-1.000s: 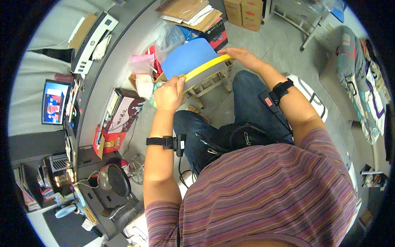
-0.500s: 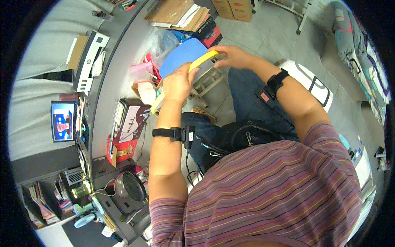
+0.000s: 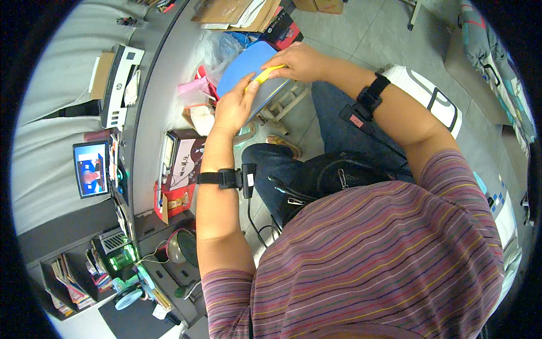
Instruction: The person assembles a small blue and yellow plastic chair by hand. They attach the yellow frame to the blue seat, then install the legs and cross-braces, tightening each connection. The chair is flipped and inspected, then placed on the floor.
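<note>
A yellow strip (image 3: pixel 264 77) is pinched between my two hands, held over a small stand with a blue top (image 3: pixel 247 63) and pale legs (image 3: pixel 282 104). My left hand (image 3: pixel 232 109) grips the lower left end of the strip between thumb and fingers. At its upper right end, my right hand (image 3: pixel 300 63) closes on it, thumb underneath and fingers above. The strip looks short and bunched or folded; its material cannot be made out. Part of it is hidden by my fingers.
Left of the stand lie a clear plastic bag (image 3: pixel 221 53), a pink bag (image 3: pixel 195 89) and an open carton (image 3: pixel 200 117). Cardboard and papers (image 3: pixel 240 12) are piled behind it. A long grey desk with a printer (image 3: pixel 120 85) runs along the left. A white box (image 3: pixel 423 96) stands at right.
The long yellow strip, which stretched past my left hand, now shows only as a short piece between my hands. My hands have come closer together and shifted slightly left and away from me.
</note>
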Tool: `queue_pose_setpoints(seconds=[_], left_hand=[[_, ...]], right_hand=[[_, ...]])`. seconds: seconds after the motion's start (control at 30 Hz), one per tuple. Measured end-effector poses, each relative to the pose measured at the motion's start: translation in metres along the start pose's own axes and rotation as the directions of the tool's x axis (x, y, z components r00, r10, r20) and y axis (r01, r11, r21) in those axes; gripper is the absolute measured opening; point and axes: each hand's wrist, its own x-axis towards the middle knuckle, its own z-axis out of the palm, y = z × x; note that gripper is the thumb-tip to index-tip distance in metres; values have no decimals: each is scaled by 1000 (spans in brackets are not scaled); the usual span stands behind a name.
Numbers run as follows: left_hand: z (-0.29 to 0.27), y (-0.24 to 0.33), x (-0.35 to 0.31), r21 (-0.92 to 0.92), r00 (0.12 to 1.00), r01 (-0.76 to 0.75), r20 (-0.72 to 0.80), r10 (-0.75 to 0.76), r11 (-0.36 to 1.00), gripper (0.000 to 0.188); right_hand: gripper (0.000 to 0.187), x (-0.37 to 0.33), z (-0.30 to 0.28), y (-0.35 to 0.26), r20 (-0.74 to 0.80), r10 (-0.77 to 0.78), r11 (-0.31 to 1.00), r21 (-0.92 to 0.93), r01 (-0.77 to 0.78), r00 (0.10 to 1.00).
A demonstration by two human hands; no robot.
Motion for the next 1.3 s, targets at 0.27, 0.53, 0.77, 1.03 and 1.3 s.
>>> queue_pose_setpoints(seconds=[0.27,0.53,0.77,1.03,1.3], left_hand=[[-7,-21,5,54,965,263,-5,-263,963,67],[-12,-8,11,32,928,358,102,-359,933,73],[-15,-2,9,51,933,348,81,-351,936,73],[-15,-3,9,58,939,329,83,-333,943,72],[-17,0,8,34,943,319,90,-321,947,73]], right_hand=[[34,-43,5,-51,173,458,756,440,-484,872],[42,-39,94,-27,855,393,-279,461,-842,338],[37,-14,113,-39,746,436,-706,631,-323,504],[62,-16,83,-48,725,366,-752,600,-274,584],[87,-45,66,-53,699,535,-613,708,-352,474]])
